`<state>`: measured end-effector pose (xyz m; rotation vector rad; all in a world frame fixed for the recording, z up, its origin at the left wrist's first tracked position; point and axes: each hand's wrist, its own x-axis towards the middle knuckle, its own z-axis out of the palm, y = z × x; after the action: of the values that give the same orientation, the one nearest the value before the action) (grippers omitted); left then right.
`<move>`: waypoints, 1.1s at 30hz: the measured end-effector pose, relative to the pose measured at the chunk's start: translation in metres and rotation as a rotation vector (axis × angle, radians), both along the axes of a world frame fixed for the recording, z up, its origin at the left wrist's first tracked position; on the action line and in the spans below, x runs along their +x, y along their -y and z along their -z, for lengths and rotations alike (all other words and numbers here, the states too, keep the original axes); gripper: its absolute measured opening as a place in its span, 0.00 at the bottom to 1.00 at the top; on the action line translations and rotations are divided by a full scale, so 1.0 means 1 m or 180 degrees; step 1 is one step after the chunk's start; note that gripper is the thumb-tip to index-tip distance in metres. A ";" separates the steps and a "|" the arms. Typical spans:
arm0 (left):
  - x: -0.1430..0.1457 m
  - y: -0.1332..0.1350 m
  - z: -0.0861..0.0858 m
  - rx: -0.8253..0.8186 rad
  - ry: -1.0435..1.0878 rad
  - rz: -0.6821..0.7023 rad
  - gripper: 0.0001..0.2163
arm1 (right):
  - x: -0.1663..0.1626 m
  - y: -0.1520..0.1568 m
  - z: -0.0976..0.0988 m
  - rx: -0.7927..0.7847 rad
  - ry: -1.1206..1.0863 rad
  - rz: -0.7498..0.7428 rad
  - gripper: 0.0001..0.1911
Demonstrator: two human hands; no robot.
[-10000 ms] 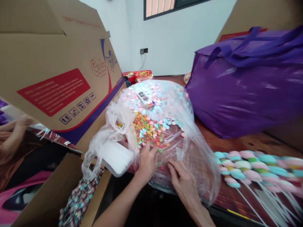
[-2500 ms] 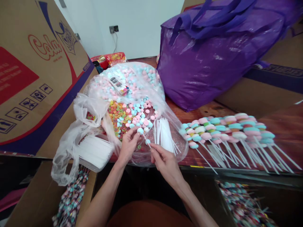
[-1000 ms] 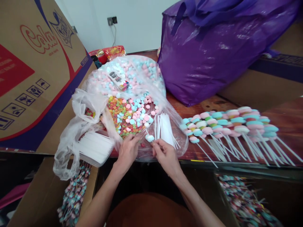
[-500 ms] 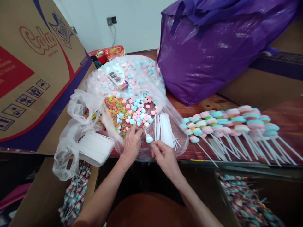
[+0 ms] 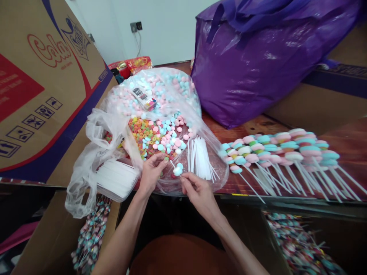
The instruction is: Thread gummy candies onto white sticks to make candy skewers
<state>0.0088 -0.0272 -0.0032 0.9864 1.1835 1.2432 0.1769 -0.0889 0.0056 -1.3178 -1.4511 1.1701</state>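
Between thumb and fingertips, my right hand [image 5: 196,188] pinches a white stick with a blue and a white marshmallow [image 5: 178,169] threaded on it. The stick's bare tip points up and left, towards my left hand [image 5: 151,171]. That hand is closed in a pinch just left of the tip; whatever is between its fingers is too small to make out. Beyond both hands, ring-shaped cereal [image 5: 146,133] in orange, yellow and green lies beside loose pink and blue marshmallows [image 5: 169,137] on clear plastic. A bundle of white sticks [image 5: 198,158] lies right of the marshmallow stick.
Finished marshmallow skewers [image 5: 275,149] are stacked at the right. A big bag of marshmallows [image 5: 169,86] lies behind, a purple bag [image 5: 243,72] beside it. A tub of sticks [image 5: 116,178] sits left, near a carton [image 5: 57,95]. Boxes below hold wrapped skewers [image 5: 91,233].
My left hand has lifted from the cereal and drawn back towards me, its fingers now pinched. The stick in my right hand has tilted and shifted slightly left.
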 end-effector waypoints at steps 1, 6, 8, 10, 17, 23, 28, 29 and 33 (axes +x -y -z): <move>-0.001 0.000 -0.001 -0.0052 0.0178 0.0008 0.15 | -0.001 0.001 -0.001 0.0016 -0.0011 -0.0039 0.13; 0.000 0.002 -0.001 -0.0099 0.0549 -0.0051 0.14 | -0.002 0.000 0.001 0.0026 -0.0001 -0.0135 0.14; 0.001 0.003 0.000 -0.0058 0.0548 -0.0072 0.14 | -0.002 -0.001 0.003 0.0008 0.0047 -0.0133 0.14; 0.001 0.004 -0.001 -0.0001 0.0478 -0.0040 0.14 | -0.001 -0.002 0.003 0.0020 0.0124 -0.0099 0.14; 0.001 0.008 -0.006 0.0205 0.0025 0.0123 0.13 | -0.002 -0.002 -0.003 0.0112 0.0461 0.0052 0.15; 0.003 0.010 -0.004 0.0131 0.0240 -0.0123 0.09 | -0.010 -0.001 -0.002 0.0047 0.0272 0.0117 0.15; 0.000 0.009 -0.008 -0.0194 0.0896 -0.0067 0.16 | -0.010 0.000 0.003 -0.0314 -0.0090 -0.0186 0.13; 0.000 0.009 -0.009 -0.0258 0.0993 -0.0068 0.18 | -0.009 0.001 0.002 -0.0356 -0.0116 -0.0247 0.13; 0.002 0.010 -0.013 -0.0494 0.1188 0.0042 0.22 | -0.010 0.002 -0.003 -0.0275 -0.0134 -0.0151 0.15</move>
<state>0.0108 -0.0372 0.0097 0.6134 0.9606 1.2403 0.1667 -0.0907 0.0089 -1.3156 -1.4222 1.2966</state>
